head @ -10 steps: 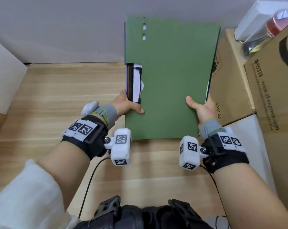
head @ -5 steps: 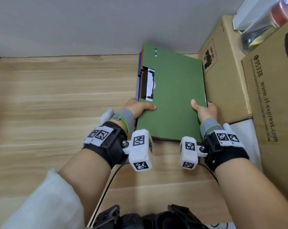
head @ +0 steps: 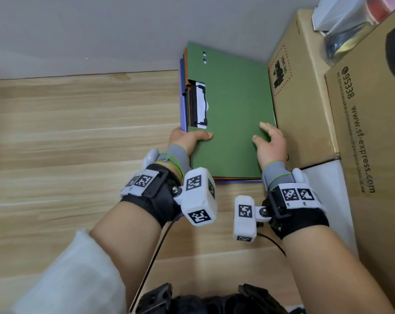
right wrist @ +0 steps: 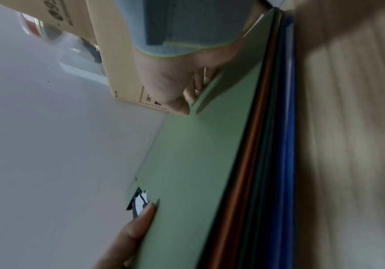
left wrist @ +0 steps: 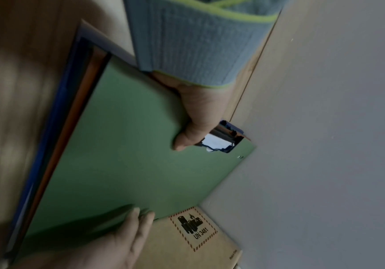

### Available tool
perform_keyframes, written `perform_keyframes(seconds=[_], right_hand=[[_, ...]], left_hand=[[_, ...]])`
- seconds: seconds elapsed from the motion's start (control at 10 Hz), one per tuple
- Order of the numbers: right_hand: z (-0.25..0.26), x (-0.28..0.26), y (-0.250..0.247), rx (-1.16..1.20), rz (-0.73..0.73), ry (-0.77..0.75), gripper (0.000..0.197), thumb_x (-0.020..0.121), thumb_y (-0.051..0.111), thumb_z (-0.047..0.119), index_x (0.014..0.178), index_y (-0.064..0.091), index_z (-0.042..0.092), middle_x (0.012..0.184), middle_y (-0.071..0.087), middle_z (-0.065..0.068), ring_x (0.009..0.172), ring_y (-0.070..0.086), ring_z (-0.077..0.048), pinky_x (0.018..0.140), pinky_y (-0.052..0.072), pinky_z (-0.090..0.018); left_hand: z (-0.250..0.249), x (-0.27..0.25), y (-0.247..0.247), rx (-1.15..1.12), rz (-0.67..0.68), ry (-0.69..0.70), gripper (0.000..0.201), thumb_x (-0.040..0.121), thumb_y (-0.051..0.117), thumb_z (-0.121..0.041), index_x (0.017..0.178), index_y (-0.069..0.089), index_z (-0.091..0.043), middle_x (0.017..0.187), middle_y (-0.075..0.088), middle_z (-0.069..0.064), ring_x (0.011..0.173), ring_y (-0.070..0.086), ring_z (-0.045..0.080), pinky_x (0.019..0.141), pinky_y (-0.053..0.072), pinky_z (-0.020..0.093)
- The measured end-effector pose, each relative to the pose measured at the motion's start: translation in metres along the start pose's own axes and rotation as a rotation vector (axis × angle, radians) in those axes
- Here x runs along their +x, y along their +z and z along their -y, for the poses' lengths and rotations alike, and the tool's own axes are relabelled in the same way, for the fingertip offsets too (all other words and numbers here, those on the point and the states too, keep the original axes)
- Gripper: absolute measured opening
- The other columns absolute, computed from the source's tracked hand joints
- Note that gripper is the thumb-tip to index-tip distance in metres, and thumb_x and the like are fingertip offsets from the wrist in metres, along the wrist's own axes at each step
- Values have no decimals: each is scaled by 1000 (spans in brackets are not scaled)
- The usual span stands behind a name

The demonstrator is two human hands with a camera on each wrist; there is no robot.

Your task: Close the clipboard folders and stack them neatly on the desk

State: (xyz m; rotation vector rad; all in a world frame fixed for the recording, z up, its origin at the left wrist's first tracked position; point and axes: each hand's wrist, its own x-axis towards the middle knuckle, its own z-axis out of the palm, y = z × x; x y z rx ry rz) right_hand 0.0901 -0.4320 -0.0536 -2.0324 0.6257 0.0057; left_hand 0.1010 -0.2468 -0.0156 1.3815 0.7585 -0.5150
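My left hand (head: pixel 187 139) grips the near left edge of the green folder (head: pixel 232 109), thumb on top; my right hand (head: pixel 271 143) hovers loose-fingered just above its right side. It tops the stack on the desk (head: pixel 78 132), against the far wall.

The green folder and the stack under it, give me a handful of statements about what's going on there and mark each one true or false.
1. The green folder lies on top of the stack. True.
2. The left hand grips the stack at its left edge, thumb on the green cover. True.
3. The right hand is clenched round the folder's clip. False: its fingers are spread open over the cover, and the clip is on the far side, beyond the left hand.
4. Orange and blue edges show under the green folder. True.
5. The stack sits on the cardboard box. False: it lies on the wooden desk, beside the cardboard box.
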Motion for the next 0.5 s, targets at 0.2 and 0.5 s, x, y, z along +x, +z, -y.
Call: perform_keyframes(seconds=[0.2, 0.5], right_hand=[[-4, 3, 6, -60, 38, 13, 44, 86, 55, 5, 130, 56, 11, 150, 35, -5, 138, 35, -16, 86, 16, -1], [32, -11, 13, 72, 127, 172, 42, 83, 61, 13, 124, 61, 13, 149, 35, -7, 134, 41, -23, 115, 28, -28]], left_hand=[[18, 37, -1, 254, -103, 15, 115, 19, 74, -53, 125, 56, -13, 127, 60, 11, 113, 61, 32, 96, 51, 45], [-17, -28, -22, 141, -37, 155, 48, 89, 57, -16, 136, 46, -6, 132, 55, 11, 118, 52, 22, 95, 44, 32]])
